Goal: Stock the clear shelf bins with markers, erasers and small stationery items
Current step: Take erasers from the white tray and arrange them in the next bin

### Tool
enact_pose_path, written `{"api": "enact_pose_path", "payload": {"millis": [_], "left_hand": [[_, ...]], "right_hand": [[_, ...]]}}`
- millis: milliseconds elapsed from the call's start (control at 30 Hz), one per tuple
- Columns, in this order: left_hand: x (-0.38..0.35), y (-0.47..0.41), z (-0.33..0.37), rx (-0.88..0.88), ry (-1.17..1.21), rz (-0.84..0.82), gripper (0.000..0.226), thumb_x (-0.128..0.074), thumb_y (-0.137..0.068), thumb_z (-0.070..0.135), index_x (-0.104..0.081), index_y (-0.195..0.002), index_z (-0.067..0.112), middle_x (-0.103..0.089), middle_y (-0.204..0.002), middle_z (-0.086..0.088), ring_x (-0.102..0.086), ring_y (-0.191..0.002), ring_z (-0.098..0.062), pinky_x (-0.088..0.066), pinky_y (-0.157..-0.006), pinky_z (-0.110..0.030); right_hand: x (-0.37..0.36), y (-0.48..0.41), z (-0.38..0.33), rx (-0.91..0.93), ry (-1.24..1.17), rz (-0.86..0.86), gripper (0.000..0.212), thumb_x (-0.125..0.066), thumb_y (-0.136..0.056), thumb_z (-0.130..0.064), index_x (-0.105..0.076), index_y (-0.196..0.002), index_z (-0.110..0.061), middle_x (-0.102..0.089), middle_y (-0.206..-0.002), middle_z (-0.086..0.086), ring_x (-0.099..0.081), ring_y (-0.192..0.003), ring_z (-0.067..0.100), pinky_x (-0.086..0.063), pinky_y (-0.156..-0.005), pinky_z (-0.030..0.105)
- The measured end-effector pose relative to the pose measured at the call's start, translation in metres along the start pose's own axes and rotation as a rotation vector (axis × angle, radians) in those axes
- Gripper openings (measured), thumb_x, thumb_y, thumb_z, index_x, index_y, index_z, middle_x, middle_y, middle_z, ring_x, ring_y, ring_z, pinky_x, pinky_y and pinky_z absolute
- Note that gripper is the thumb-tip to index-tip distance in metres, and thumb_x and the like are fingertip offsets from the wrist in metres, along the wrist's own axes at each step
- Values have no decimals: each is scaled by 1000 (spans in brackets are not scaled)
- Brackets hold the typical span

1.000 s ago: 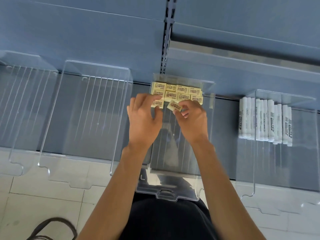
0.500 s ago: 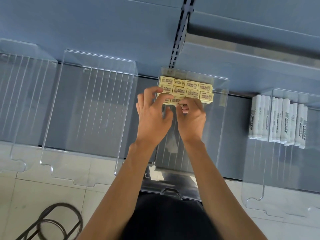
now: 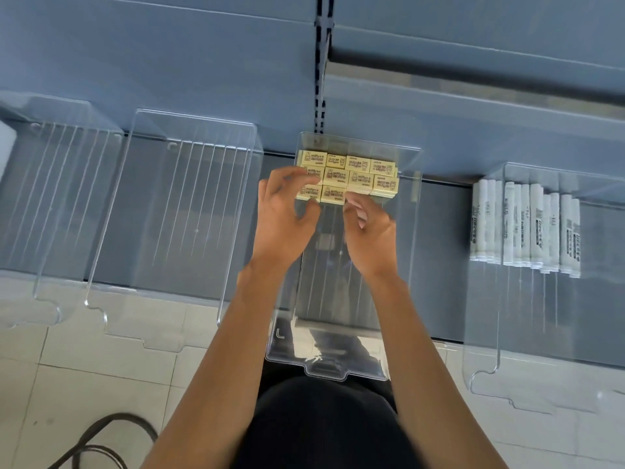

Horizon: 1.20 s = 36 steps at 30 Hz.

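Eraser now laid in row; hands (image 3: 324,218) at erasers' (image 3: 348,174) front edge.

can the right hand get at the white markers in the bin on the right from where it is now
Probably yes: the right hand is at the erasers, and the white markers lie uncovered in the open-topped neighbouring bin, with only low clear walls between.

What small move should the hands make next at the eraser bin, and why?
Probably nudge the front-row erasers back and level against the block. Both the left hand and right hand have fingertips on that unfinished third row in the middle bin, which stops short of the right side; neither hand visibly holds a loose eraser, so squaring up likely comes before fetching more.
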<state>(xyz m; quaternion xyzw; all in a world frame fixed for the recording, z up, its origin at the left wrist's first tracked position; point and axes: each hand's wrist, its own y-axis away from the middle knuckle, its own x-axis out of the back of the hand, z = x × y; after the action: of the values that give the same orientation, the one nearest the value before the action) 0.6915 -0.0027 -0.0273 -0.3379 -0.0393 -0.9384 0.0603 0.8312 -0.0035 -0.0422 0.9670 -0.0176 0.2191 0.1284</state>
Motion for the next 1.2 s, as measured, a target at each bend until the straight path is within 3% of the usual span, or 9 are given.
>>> {"api": "enact_pose_path", "payload": {"millis": [133,233,300,500,667,833,967,1133,1200], "left_hand": [[14,17,11,13,84,-40,37,-58,-87,11,-65,-124,13,-56,-135,0,-50,-126,-15,-38,-105,-18],[39,33,21,158,227,-56,33,-58,-97,12,-63,-129,17,-60,-132,2,-55,-121,-8,-41,-90,-3],[60,38,22,194,280,-31,30,-57,-98,17,-63,-127,21,-65,-126,1,-60,-114,-5,-43,-85,-3],[125,66,4,157,164,78,39,-52,-87,35,-63,-124,33,-62,-122,17,-56,-114,2,-44,-100,-19],[187,120,-28,220,44,216,49,-53,-83,45,-63,-129,29,-60,-133,9,-50,-129,-15,-34,-113,-49],[244,218,-81,321,90,345,55,-51,-81,55,-63,-128,29,-59,-131,12,-51,-126,-11,-36,-112,-39],[278,291,-123,400,88,423,44,-61,-91,35,-61,-133,21,-56,-124,15,-45,-109,7,-27,-90,1],[314,359,-159,503,77,511,39,-62,-95,28,-58,-134,30,-57,-135,6,-49,-126,-13,-37,-104,-30],[329,373,-167,504,106,548,39,-63,-96,26,-57,-134,29,-55,-129,10,-49,-122,-10,-38,-103,-31]], "right_hand": [[10,16,-14,18,-67,-59,27,-54,-98,-16,-63,-124,-19,-64,-121,-7,-60,-95,-2,-43,-78,-1],[15,22,-32,27,-116,-102,25,-58,-97,-26,-63,-121,-24,-63,-120,-14,-58,-99,-10,-41,-78,-1],[16,24,-50,74,-117,-138,24,-59,-96,-31,-63,-120,-28,-62,-121,-19,-57,-102,-11,-39,-80,-1],[-12,41,-111,283,-11,-341,23,-61,-94,-35,-65,-116,-28,-59,-112,-23,-55,-109,2,-44,-94,21],[-69,85,-144,445,135,-475,27,-59,-95,-34,-66,-119,-25,-61,-118,-15,-53,-109,0,-41,-96,23],[-133,165,-150,489,164,-573,31,-59,-94,-35,-61,-124,-25,-57,-123,-14,-52,-116,6,-41,-102,29],[-184,232,-143,505,202,-670,38,-63,-91,-33,-59,-127,-23,-54,-117,-12,-54,-115,14,-44,-100,34],[-235,292,-153,585,257,-758,63,-54,-77,-55,-58,-128,-18,-55,-121,-9,-51,-116,12,-37,-102,24],[-252,306,-163,589,260,-798,66,-53,-76,-58,-57,-130,-20,-52,-123,-12,-49,-117,9,-36,-102,23]]}}
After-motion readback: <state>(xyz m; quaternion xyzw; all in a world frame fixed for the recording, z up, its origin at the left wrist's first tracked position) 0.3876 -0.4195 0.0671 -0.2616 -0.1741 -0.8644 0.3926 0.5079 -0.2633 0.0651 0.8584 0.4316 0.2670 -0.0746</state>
